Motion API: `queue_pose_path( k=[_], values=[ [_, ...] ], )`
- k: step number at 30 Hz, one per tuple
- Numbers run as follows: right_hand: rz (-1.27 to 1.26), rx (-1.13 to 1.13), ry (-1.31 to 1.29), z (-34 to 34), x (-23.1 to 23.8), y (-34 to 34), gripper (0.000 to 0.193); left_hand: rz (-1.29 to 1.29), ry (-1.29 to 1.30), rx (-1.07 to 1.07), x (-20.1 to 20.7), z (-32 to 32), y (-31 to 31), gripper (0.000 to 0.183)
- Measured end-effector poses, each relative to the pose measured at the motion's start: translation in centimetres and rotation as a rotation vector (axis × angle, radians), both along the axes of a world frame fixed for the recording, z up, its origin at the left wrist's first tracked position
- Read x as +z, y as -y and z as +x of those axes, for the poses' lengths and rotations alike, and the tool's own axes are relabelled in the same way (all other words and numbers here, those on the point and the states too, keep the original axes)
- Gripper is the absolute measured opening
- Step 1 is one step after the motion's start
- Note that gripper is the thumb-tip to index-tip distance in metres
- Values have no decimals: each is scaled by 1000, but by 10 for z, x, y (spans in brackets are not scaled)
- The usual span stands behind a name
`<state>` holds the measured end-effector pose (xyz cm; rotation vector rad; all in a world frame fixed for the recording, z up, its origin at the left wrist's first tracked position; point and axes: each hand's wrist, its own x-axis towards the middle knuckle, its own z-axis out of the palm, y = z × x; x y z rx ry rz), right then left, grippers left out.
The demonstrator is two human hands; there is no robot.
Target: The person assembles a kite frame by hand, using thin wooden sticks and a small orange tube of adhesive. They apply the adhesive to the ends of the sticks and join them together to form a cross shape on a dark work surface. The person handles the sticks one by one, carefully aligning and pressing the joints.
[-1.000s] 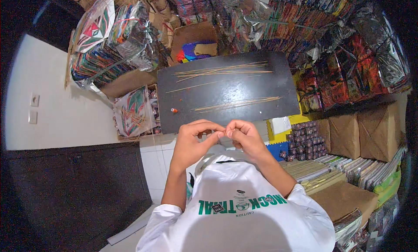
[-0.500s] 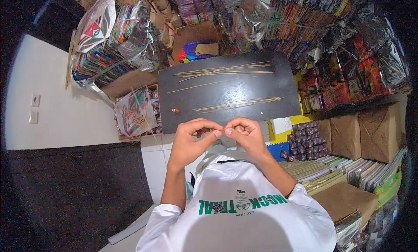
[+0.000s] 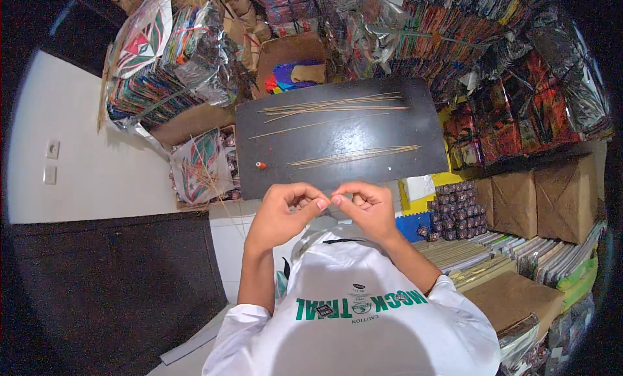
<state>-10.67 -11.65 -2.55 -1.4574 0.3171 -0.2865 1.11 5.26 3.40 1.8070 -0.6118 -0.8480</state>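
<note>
My left hand [image 3: 289, 210] and my right hand [image 3: 365, 210] meet just off the near edge of the dark table [image 3: 324, 133]. Thumb and forefinger are pinched together on each, the two pinches a small gap apart. Whatever they hold, if anything, is too fine to make out. Beyond them on the tabletop lies a bundle of thin bamboo sticks [image 3: 354, 156]. Farther back, more thin sticks [image 3: 334, 108] cross one another, with a single stick [image 3: 318, 125] in between. A small orange and white spool [image 3: 261, 165] is near the table's left side.
To the left stands an open carton [image 3: 188, 125] with a patterned kite sheet [image 3: 202, 165] and loose sticks. Tall stacks of folded kites [image 3: 172, 64] rise behind. On the right are brown paper packages [image 3: 561, 197], a pile of dark spools [image 3: 457, 210] and stacked flat sheets [image 3: 467, 262].
Both hands have dropped slightly toward me, and the fingertips have drawn a little apart. The sticks and spool on the table have not moved.
</note>
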Motion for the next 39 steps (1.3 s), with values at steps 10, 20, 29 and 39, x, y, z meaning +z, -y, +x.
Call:
queue_pose_path(
  k=[10, 20, 29, 39],
  values=[
    [-40, -34, 2, -3, -3, -2, 14, -72, -1, -58, -5, 1, -1, 14],
    [-97, 75, 124, 2, 0, 18, 12, -187, 421, -12, 13, -2, 5, 8],
    [-156, 127, 240, 3, 16, 19, 28, -218, 596, -129, 27, -1, 6, 8],
    [102, 159, 244, -1, 16, 8, 30, -276, 619, -146, 32, 3, 13, 12]
  ],
)
